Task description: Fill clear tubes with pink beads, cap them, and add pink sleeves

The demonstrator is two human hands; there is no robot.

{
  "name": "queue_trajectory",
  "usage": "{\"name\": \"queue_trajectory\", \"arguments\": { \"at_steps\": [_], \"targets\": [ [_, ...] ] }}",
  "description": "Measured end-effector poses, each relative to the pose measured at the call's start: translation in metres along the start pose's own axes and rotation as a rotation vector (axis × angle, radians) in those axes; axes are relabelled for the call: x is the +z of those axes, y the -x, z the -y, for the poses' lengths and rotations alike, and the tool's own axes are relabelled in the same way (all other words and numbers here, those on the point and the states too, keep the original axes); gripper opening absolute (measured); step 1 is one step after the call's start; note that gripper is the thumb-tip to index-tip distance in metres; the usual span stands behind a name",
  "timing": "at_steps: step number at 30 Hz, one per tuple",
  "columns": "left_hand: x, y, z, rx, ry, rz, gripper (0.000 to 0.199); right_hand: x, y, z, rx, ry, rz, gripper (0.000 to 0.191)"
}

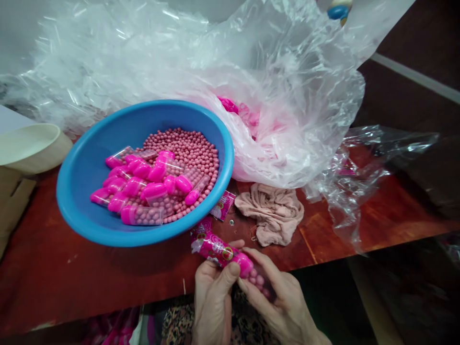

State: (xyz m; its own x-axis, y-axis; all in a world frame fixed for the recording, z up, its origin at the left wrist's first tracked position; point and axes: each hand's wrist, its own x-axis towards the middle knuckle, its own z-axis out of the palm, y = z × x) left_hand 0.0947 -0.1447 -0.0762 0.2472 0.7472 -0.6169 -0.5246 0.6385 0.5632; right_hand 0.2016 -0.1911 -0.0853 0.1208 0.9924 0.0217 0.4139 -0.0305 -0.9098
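Pink-capped clear tube of pink beads [230, 256]: I read it held between the left hand [212, 302] and right hand [278, 302], both closed around it.

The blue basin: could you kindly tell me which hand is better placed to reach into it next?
Probably the left hand: it sits closer to the blue basin than the right hand does, though both are holding the bead-filled tube.
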Motion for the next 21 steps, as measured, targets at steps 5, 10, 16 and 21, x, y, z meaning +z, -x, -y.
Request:
{"name": "queue_trajectory", "arguments": {
  "at_steps": [5, 10, 16, 21],
  "targets": [
    [0.001, 0.004, -0.006, -0.127, 0.003, 0.077, 0.029, -0.001, 0.007, -0.005, 0.055, 0.0, 0.066, 0.044],
    [-0.006, 0.004, -0.007, -0.155, -0.01, 0.137, 0.023, 0.002, 0.013, -0.004, 0.017, 0.074, 0.085, 0.053],
    [-0.01, 0.003, -0.004, -0.099, 0.035, 0.087, 0.019, 0.013, 0.013, 0.003, 0.09, -0.006, 0.006, 0.058],
    [-0.009, 0.002, 0.002, -0.137, 0.106, 0.211, 0.021, 0.008, 0.013, 0.003, 0.13, -0.135, 0.0, 0.058]
  ]
}}
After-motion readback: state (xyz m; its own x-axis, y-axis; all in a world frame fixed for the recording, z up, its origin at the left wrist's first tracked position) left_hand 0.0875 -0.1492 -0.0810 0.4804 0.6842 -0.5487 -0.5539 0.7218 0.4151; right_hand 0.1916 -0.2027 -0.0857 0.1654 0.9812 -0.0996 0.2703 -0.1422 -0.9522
